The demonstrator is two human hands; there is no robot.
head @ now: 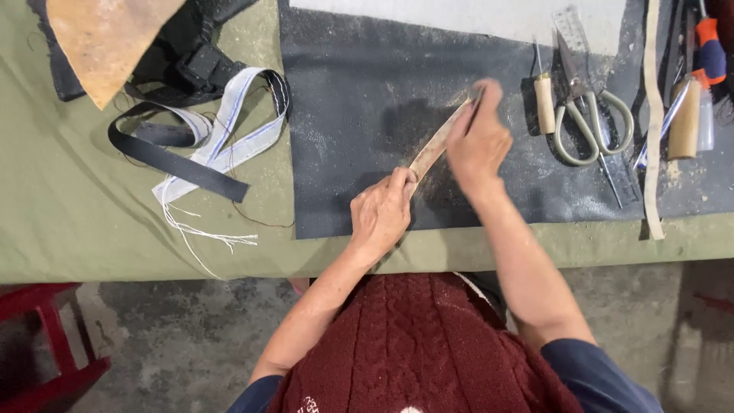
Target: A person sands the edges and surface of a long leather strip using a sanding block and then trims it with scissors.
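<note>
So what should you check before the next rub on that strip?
1. Left hand pins the near end of the leather strip: ok.
2. Right hand grips at the far end of the strip: ok; whether it holds a tool, cannot tell, it is blurred.
3. Strip lies on the dark mat, not the green cloth: ok.
4. Scissors and wooden-handled awl lie apart from both hands: ok.
5. Black and white webbing straps lie off the mat, away from the work: ok.
</note>
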